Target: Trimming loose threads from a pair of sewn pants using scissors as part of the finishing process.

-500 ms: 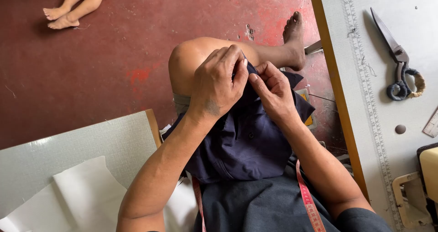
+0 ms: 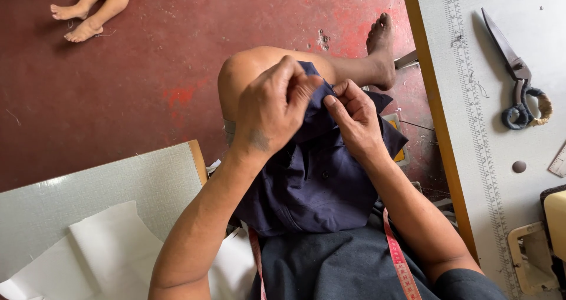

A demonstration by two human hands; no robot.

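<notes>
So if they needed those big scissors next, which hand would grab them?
Probably the right hand: the scissors lie on the grey table on that side, nearer to it. The left hand sits farther away. Both pinch the navy garment draped over the raised knee.

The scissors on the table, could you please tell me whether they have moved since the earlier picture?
No. The scissors lie in the same spot on the grey table, beside the printed ruler strip, blades pointing the same way.
</notes>
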